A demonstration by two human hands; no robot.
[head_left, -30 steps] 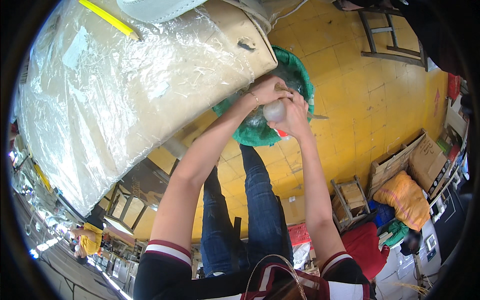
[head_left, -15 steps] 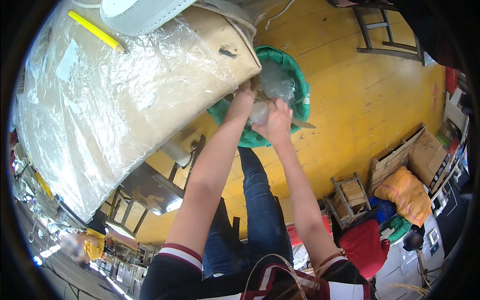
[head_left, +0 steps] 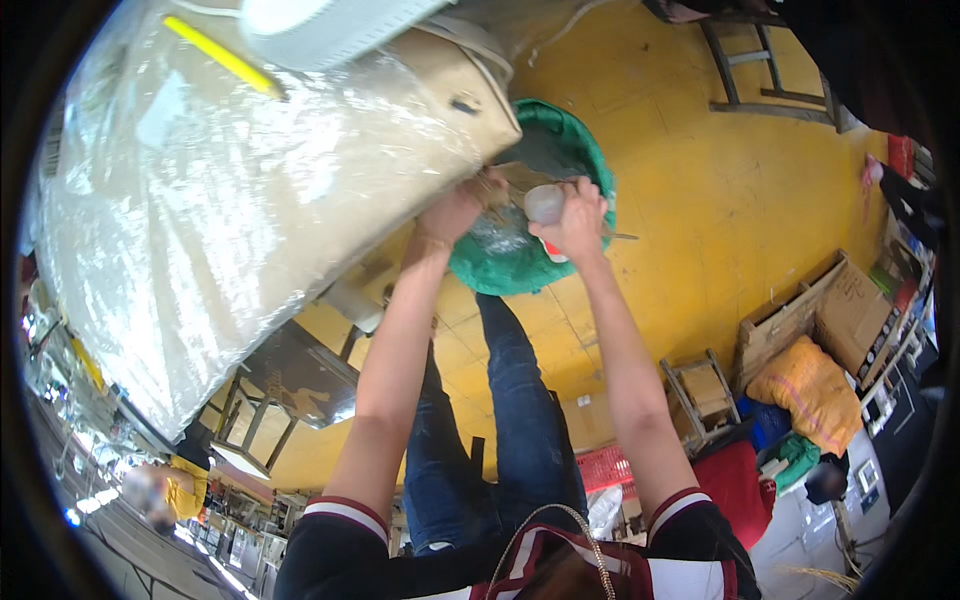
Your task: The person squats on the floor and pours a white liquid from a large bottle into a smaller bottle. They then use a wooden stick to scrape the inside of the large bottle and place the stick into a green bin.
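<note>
Over a round green woven bin (head_left: 590, 150), my right hand (head_left: 580, 220) is closed around a whitish, translucent rounded container (head_left: 544, 204). A patch of red shows below it, by my palm. A thin stick-like end juts out past the bin's right rim beside that hand. My left hand (head_left: 460, 208) is at the bin's left side, next to the table corner. Its fingers are curled by some brown, rough-looking material (head_left: 516, 180); what they grip is blurred. Crumpled clear plastic (head_left: 497, 236) lies inside the bin.
A plastic-covered table (head_left: 240, 220) fills the left, with a yellow pencil-like stick (head_left: 225, 55) and a white-grey shoe (head_left: 330, 30) on it. Wooden stools stand at far right (head_left: 775, 65) and lower right (head_left: 700, 395). Cartons (head_left: 850, 310) and an orange sack (head_left: 805, 390) are at the right.
My hands have moved apart: the left back toward the table side, the right slightly rightward and up with the whitish container. The red patch now shows. A person's foot has appeared at far right.
</note>
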